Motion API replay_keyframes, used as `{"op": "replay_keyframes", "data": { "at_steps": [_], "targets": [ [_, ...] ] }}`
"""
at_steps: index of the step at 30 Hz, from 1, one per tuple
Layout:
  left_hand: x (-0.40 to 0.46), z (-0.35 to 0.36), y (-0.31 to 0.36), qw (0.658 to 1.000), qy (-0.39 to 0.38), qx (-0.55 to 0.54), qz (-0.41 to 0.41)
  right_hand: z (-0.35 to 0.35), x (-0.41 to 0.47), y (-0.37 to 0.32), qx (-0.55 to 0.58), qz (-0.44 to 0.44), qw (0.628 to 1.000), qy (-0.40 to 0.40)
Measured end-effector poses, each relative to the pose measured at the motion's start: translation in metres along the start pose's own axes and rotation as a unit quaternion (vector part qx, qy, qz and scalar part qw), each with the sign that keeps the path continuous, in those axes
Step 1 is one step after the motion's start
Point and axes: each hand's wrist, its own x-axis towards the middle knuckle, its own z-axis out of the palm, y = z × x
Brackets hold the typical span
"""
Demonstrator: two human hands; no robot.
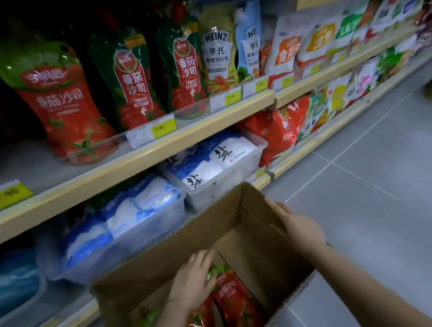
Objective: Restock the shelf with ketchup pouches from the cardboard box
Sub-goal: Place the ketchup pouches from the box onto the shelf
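Brown cardboard box (165, 250) stands open on the grey floor (383, 186), just beside the lowest shelf. Inside it lie red ketchup pouches (236, 301), green at the top, near the box's bottom. The left hand (194, 278) reaches down into the box, its fingers (205, 256) curled over the top of one pouch; whether they truly grasp it cannot be told. The right hand (297, 226) grips the box's right wall, fingers over the rim. Beyond the box, clear plastic bins (127, 240) on the lower shelf hold blue-and-white salt bags (144, 201). Higher up, the wooden-edged shelf (135, 160) carries upright ketchup pouches of the same kind (64, 104), darker green ketchup pouches (133, 84) and Heinz pouches (218, 49) further along.
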Motion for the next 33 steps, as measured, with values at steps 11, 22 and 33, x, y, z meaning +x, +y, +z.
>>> {"op": "replay_keyframes", "data": {
  "at_steps": [11,22,33],
  "targets": [
    [-0.015,0.081,-0.002,0.966,-0.1,-0.051,-0.232,0.012,0.006,-0.001,-0.04,0.03,0.999,0.003],
    [0.001,0.082,-0.005,0.861,-0.059,-0.243,-0.443,0.021,0.013,0.001,-0.043,0.018,0.999,0.027],
    [-0.002,0.039,0.002,0.841,0.011,-0.325,-0.432,0.022,0.01,0.003,-0.047,-0.005,0.998,0.036]
  ]
}}
